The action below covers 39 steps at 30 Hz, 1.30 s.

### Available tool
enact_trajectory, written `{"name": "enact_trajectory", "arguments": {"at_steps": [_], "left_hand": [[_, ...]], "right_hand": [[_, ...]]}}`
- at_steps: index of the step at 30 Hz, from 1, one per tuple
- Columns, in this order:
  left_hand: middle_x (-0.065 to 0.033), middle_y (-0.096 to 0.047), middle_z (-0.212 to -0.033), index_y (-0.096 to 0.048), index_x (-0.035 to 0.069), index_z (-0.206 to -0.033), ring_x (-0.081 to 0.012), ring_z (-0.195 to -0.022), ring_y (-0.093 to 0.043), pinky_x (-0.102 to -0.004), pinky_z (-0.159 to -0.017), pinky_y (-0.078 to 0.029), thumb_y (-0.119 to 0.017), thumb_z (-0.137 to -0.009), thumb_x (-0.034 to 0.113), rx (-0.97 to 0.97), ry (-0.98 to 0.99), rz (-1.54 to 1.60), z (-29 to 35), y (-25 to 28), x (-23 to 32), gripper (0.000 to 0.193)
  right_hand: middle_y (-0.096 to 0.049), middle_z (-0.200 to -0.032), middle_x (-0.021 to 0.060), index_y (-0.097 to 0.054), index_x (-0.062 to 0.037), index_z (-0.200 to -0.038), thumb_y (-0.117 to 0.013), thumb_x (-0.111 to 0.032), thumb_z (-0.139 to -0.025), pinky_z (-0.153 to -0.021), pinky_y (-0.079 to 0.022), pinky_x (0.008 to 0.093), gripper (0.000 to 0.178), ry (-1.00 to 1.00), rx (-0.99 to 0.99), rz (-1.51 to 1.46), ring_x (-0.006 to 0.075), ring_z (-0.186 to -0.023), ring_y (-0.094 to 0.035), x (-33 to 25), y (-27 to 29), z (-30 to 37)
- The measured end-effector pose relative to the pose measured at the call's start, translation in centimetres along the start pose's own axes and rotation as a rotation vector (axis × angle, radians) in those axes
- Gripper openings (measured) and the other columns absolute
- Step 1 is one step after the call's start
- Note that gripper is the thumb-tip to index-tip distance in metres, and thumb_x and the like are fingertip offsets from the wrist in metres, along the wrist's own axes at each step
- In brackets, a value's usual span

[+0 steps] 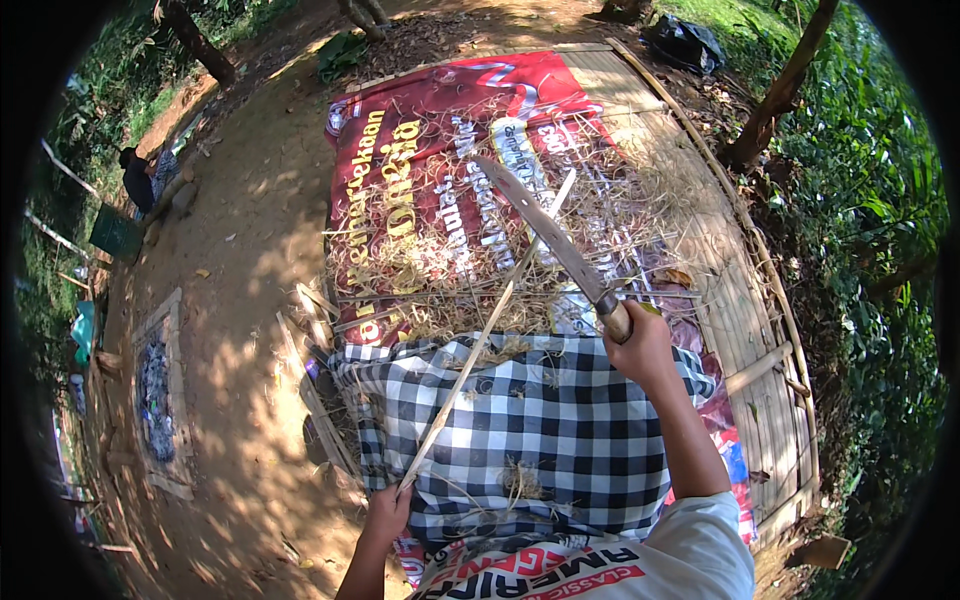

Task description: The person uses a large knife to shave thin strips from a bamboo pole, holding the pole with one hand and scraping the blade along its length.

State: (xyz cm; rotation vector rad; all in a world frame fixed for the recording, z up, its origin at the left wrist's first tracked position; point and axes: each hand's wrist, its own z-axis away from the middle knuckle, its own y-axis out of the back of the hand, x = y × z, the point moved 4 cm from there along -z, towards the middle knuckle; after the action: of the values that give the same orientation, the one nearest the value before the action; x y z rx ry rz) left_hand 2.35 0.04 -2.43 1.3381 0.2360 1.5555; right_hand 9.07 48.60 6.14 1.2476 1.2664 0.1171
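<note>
Closed around the lower end of a long pale bamboo strip (465,370), my left hand (385,515) is low on the left, by the edge of my lap. The strip slants up and away to the right. My right hand (642,345) grips the wooden handle of a machete (545,228), its long blade pointing up and left. The blade crosses the strip near its far end; whether they touch I cannot tell. A black-and-white checkered cloth (560,420) covers my legs. Curly shavings (430,260) lie scattered over a red printed banner (450,90) ahead of me.
Beneath the banner is a bamboo-slat platform (755,420) edged with poles. Split bamboo pieces (315,400) lie left of my legs. A framed patch of ash (155,400) is on the dirt farther left. A person (140,180) sits far left; a black plastic bag (685,45) lies far right.
</note>
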Motion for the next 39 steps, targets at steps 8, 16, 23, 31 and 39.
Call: {"name": "enact_trajectory", "arguments": {"at_steps": [8, 16, 23, 31, 39], "left_hand": [[-0.0257, -0.056, -0.064, -0.062, -0.003, -0.084, -0.045, -0.063, -0.059, -0.0453, -0.054, -0.043, -0.054, -0.095, 0.025, 0.044, -0.051, 0.008, 0.2, -0.4, -0.1, 0.031], [-0.0249, -0.057, -0.063, -0.063, -0.001, -0.082, -0.0452, -0.063, -0.059, -0.0488, -0.054, -0.044, -0.054, -0.095, 0.026, 0.095, -0.056, -0.046, 0.3, -0.6, -0.4, 0.031], [-0.0251, -0.057, -0.062, -0.062, -0.001, -0.08, -0.0461, -0.061, -0.058, -0.0496, -0.054, -0.044, -0.055, -0.093, 0.026, 0.083, -0.061, -0.09, 0.2, 0.0, -1.1, 0.031], [-0.0241, -0.056, -0.059, -0.06, -0.002, -0.079, -0.0438, -0.058, -0.059, -0.0503, -0.051, -0.044, -0.056, -0.091, 0.02, 0.195, -0.132, -0.184, 0.2, -1.0, 0.9, 0.025], [-0.0263, -0.061, -0.071, -0.055, -0.005, -0.101, -0.0452, -0.066, -0.061, -0.0529, -0.058, -0.046, -0.05, -0.092, 0.015, 0.194, -0.063, -0.271, 1.7, -1.4, 2.1, 0.022]], "right_hand": [[-0.065, -0.079, 0.0123, -0.056, -0.0046, -0.087, -0.065, -0.011, -0.066, -0.067, -0.053, 0.0404, 0.024, 0.47, -0.346, 0.305, 0.0307, -0.073, -0.066, -4.4, -6.4, 2.2], [-0.064, -0.077, 0.011, -0.057, -0.0061, -0.088, -0.06, -0.011, -0.069, -0.071, -0.052, 0.0384, 0.02, 0.595, -0.317, 0.445, 0.0281, -0.074, -0.066, -2.3, -6.6, -1.1], [-0.067, -0.075, 0.0207, -0.061, -0.003, -0.089, -0.061, -0.017, -0.077, -0.064, -0.054, 0.0466, 0.019, -0.063, -0.081, 0.558, 0.037, -0.069, -0.067, 5.0, 1.0, -8.1], [-0.067, -0.078, 0.0211, -0.065, -0.003, -0.09, -0.064, -0.018, -0.072, -0.072, -0.052, 0.0491, 0.023, -0.16, -0.181, 0.535, 0.0394, -0.076, -0.066, 6.2, -0.5, -3.1], [-0.065, -0.076, 0.0256, -0.066, 0.0029, -0.086, -0.068, -0.016, -0.069, -0.068, -0.049, 0.0477, 0.025, -0.269, 0.016, 0.22, 0.0426, -0.075, -0.063, 6.8, -1.7, -2.8]]}}
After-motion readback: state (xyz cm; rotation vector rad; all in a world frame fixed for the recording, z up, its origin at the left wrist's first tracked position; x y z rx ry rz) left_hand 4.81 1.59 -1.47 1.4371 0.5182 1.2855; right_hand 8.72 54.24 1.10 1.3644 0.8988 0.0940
